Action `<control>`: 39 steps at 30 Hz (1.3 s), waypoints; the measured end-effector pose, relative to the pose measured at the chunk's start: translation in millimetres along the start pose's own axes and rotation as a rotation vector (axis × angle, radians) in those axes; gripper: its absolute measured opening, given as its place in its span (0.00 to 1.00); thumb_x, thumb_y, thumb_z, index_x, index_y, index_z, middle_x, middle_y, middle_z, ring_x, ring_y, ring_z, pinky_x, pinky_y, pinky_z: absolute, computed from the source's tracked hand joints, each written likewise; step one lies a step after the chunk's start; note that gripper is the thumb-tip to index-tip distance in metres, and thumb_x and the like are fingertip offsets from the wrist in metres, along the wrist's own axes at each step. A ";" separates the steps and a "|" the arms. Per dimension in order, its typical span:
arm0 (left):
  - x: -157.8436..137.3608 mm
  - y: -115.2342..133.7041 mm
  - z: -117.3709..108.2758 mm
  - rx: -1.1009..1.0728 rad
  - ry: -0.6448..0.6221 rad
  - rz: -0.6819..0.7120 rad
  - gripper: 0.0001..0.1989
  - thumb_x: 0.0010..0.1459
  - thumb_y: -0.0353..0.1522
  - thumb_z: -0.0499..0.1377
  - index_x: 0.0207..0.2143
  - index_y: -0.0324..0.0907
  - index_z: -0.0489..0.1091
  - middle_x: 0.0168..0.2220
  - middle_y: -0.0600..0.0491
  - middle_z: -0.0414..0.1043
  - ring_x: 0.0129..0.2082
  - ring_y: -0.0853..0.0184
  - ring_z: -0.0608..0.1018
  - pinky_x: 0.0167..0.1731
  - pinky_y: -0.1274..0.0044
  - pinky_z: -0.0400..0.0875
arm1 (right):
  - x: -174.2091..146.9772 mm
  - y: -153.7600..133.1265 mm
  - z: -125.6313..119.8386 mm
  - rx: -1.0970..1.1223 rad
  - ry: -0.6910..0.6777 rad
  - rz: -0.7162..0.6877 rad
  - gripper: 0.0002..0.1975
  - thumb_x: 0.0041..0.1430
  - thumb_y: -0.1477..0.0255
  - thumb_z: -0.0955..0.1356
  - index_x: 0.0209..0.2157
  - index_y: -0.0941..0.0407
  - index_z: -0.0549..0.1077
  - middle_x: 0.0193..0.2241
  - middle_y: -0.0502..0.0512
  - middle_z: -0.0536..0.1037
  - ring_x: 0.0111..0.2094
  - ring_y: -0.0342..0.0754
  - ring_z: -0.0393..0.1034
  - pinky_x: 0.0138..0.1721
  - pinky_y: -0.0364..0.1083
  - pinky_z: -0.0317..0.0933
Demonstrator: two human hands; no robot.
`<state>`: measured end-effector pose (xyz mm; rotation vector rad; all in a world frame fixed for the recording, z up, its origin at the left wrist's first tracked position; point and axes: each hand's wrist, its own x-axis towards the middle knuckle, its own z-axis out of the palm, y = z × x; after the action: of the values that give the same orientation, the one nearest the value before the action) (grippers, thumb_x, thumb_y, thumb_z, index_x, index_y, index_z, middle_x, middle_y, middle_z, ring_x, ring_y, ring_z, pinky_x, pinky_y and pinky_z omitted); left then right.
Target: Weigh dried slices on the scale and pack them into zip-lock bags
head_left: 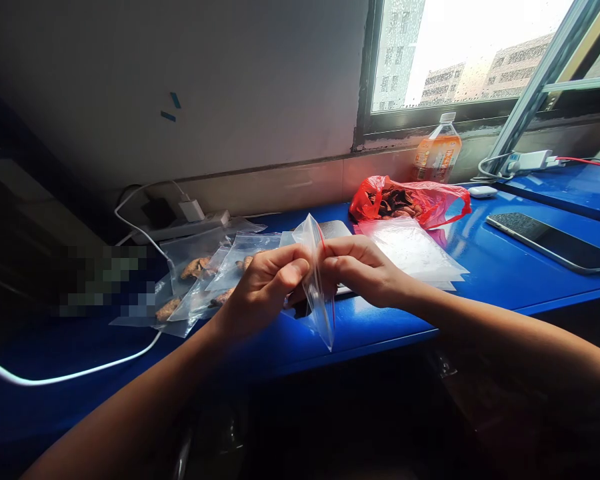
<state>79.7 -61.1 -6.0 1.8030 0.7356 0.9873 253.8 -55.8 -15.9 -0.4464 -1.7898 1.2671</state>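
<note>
In the head view, the left hand [270,280] and right hand [363,270] are closed, fingers pinching a thin clear bag [324,323] that stands upright between them, a red line along it. On the worktop [380,323], filled bags [197,303] lie left of the left hand; flat bags [413,252] lie just beyond the right hand, and behind these a red bag [437,197] holds dark slices [397,201].

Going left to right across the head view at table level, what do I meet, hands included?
Filled bags → left hand → held bag → right hand → bottle → phone.
</note>
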 end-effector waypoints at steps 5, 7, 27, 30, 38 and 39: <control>-0.6 -0.5 -0.9 0.006 -0.017 0.014 0.13 0.57 0.33 0.52 0.21 0.40 0.61 0.18 0.58 0.59 0.17 0.74 0.63 0.19 0.79 0.59 | 0.4 -0.8 0.1 -0.005 -0.001 0.003 0.07 0.53 0.72 0.62 0.23 0.59 0.65 0.21 0.48 0.67 0.24 0.38 0.62 0.25 0.38 0.58; -1.2 0.3 -0.7 0.004 -0.013 0.018 0.13 0.58 0.33 0.52 0.21 0.40 0.61 0.18 0.58 0.59 0.18 0.74 0.62 0.19 0.80 0.59 | 0.4 -1.3 0.3 -0.004 0.001 0.008 0.07 0.53 0.72 0.62 0.23 0.58 0.65 0.21 0.48 0.67 0.24 0.38 0.62 0.25 0.38 0.58; 10.7 -0.6 -11.0 0.904 0.129 0.256 0.15 0.56 0.30 0.50 0.17 0.41 0.54 0.16 0.58 0.57 0.18 0.73 0.60 0.21 0.78 0.53 | 8.8 -0.9 -5.2 -1.077 0.250 -0.001 0.13 0.47 0.72 0.62 0.15 0.56 0.52 0.15 0.44 0.52 0.21 0.38 0.43 0.25 0.44 0.40; 11.2 -1.4 -11.6 0.904 0.119 0.221 0.14 0.55 0.30 0.50 0.17 0.41 0.55 0.16 0.59 0.58 0.18 0.73 0.61 0.22 0.78 0.53 | 7.5 -4.8 -3.6 -1.190 0.268 0.033 0.13 0.47 0.72 0.62 0.15 0.56 0.53 0.15 0.45 0.52 0.21 0.39 0.41 0.26 0.44 0.40; 11.7 -0.8 -12.5 0.889 0.128 0.159 0.14 0.56 0.30 0.52 0.17 0.41 0.58 0.16 0.59 0.58 0.18 0.74 0.60 0.21 0.79 0.53 | 6.4 -11.1 -9.7 -1.283 0.261 0.072 0.12 0.47 0.72 0.62 0.14 0.56 0.58 0.15 0.47 0.57 0.20 0.39 0.41 0.25 0.44 0.40; 11.6 -0.6 -12.4 0.882 0.137 0.150 0.14 0.56 0.30 0.52 0.18 0.41 0.58 0.16 0.59 0.59 0.18 0.74 0.60 0.21 0.79 0.53 | 6.1 -11.3 -10.1 -1.282 0.264 0.071 0.12 0.47 0.72 0.62 0.14 0.56 0.59 0.15 0.47 0.58 0.20 0.39 0.41 0.25 0.43 0.40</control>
<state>74.8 -46.1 0.2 2.5851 1.2672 0.9584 260.7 -50.4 -2.0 -1.2910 -2.1503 -0.0857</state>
